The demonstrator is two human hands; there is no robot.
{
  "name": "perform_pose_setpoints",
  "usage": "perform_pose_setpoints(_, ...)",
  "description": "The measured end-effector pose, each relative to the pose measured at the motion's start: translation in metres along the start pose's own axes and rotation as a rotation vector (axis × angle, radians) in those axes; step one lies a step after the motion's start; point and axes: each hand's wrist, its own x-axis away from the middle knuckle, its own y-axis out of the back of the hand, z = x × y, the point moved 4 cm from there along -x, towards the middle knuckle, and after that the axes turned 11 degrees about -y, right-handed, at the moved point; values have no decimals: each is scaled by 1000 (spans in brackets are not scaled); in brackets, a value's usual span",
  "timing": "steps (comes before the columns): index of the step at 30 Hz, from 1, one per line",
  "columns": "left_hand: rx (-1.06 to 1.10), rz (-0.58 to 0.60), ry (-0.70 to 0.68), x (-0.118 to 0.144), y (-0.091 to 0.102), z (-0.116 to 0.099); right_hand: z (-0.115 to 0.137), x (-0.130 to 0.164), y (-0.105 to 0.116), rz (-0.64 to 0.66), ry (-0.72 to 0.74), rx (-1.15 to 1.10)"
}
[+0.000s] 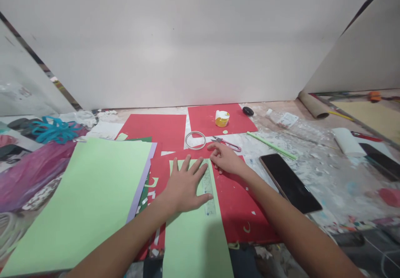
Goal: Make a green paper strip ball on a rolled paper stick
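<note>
From the head camera, the left hand (184,186) lies flat, fingers spread, pressing a clear ruler (208,188) onto a light green strip (195,236) over red paper (240,211). The right hand (225,159), fingers loosely curled and holding nothing, rests at the ruler's 1 o'clock. Scissors (227,143) lie just beyond; a phone (289,182) sits at 3 o'clock.

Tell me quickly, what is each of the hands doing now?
Left hand: open, flat on the ruler and green paper.
Right hand: holds nothing, fingers curled on the red paper, near the scissors.
</note>
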Motion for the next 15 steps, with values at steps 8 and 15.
perform_pose_setpoints(8, -16, 1, 2, 0, 1, -1, -1, 0, 0, 27, -28, -35)
perform_pose_setpoints(15, -7, -11, 4, 0, 1, 0, 0, 0, 0, 26, -24, -46)
